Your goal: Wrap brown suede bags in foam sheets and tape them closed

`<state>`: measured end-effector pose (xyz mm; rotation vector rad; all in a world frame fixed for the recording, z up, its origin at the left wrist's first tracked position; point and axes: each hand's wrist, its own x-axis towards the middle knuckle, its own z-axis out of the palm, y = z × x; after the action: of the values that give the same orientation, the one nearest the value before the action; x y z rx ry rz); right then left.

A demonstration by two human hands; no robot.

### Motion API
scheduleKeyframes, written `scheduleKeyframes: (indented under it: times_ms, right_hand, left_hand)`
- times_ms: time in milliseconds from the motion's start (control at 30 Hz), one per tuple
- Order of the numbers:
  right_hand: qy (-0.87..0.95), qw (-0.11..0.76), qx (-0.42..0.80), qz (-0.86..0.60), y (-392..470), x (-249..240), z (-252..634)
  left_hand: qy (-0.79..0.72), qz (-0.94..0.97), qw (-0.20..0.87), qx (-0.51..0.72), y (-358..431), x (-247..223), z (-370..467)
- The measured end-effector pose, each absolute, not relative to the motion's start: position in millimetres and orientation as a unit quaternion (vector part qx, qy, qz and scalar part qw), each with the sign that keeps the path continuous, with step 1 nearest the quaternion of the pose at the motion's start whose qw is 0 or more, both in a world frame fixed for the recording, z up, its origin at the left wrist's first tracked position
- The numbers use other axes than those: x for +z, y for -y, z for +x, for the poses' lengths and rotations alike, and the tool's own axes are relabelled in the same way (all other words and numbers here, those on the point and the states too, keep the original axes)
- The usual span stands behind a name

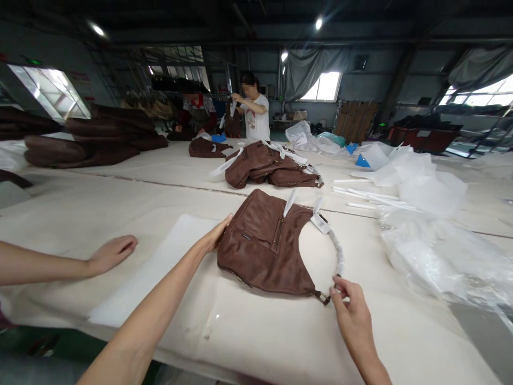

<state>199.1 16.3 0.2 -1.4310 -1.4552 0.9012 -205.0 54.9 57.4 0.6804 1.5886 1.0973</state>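
A brown leather handbag point(260, 240) lies on the white-covered table in front of me, with its curved strap point(339, 254) wrapped in white material and turned to the right. My left hand point(218, 235) grips the bag's left edge; some of its fingers are hidden by the bag. Close to the lower metal buckle point(321, 297), my right hand point(352, 307) pinches the strap's end between thumb and fingers. A white tag point(320, 223) hangs at the strap's upper end, and a white strip point(289, 203) is on the zipper pull.
Another person's hand point(114, 254) rests at left beside a white sheet point(160, 262). More brown bags point(256, 166) lie behind. Clear plastic point(433, 256) and white rods point(368, 197) are at right. Brown piles point(100, 136) stand at far left; a person in white point(258, 117) works behind.
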Motion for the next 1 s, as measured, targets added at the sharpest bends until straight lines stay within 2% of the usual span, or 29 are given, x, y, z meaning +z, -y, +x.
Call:
scheduleKeyframes:
  times_ms: [67, 167, 267, 433, 567, 767, 1000]
  right_hand:
    - [0.640, 0.440, 0.338, -0.531, -30, 22, 184]
    - [0.695, 0.406, 0.363, -0.469, -68, 51, 152]
    - [0.697, 0.354, 0.393, -0.484, -125, 69, 116]
    - [0.641, 0.309, 0.434, -0.553, -214, 67, 55]
    - [0.598, 0.279, 0.463, -0.592, -247, 48, 16]
    - [0.587, 0.319, 0.470, -0.577, -266, 37, -17]
    - [0.653, 0.383, 0.519, -0.397, -217, 27, 24]
  left_hand:
    - [-0.631, 0.276, 0.555, 0.467, -60, 56, -199]
    - [-0.589, 0.270, 0.595, 0.475, -63, 55, -191]
    - [-0.560, 0.261, 0.623, 0.480, -60, 53, -190]
    - [-0.535, 0.222, 0.640, 0.505, -57, 32, -197]
    - [-0.546, 0.254, 0.589, 0.539, -63, 14, -201]
    - [-0.576, 0.306, 0.551, 0.521, -62, 8, -209]
    - [-0.582, 0.270, 0.560, 0.524, -54, 0, -207]
